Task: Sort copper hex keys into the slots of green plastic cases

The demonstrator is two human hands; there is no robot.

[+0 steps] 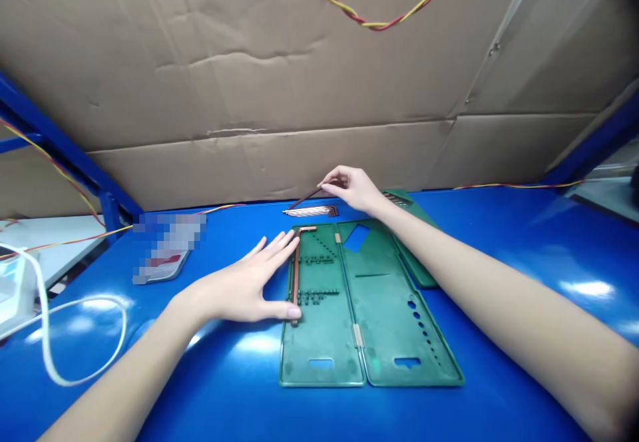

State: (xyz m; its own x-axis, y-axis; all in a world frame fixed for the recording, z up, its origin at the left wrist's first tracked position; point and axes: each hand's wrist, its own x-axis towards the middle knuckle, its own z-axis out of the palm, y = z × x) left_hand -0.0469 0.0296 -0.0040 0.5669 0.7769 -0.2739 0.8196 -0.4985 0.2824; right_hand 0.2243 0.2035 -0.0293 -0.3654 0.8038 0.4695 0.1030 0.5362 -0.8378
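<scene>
An open green case (319, 352) lies flat on the blue table, its two halves side by side. One large copper-coloured hex key (295, 275) rests along the left edge of its left half. My left hand (254, 282) is spread out, with its fingertips and thumb at that key and the case's edge. Beyond the case, my right hand (352, 188) pinches a dark, thin hex key (305, 198) that slants down to the left. Just below it, a row of smaller hex keys (312, 211) lies on the table.
Partly behind my right forearm is a second green case (414, 272) with keys at its top. A phone-like object (170, 259) lies at the left, near a white cable (44, 335). Cardboard (249, 82) stands behind the table, with a twisted wire (369, 24) hanging in front.
</scene>
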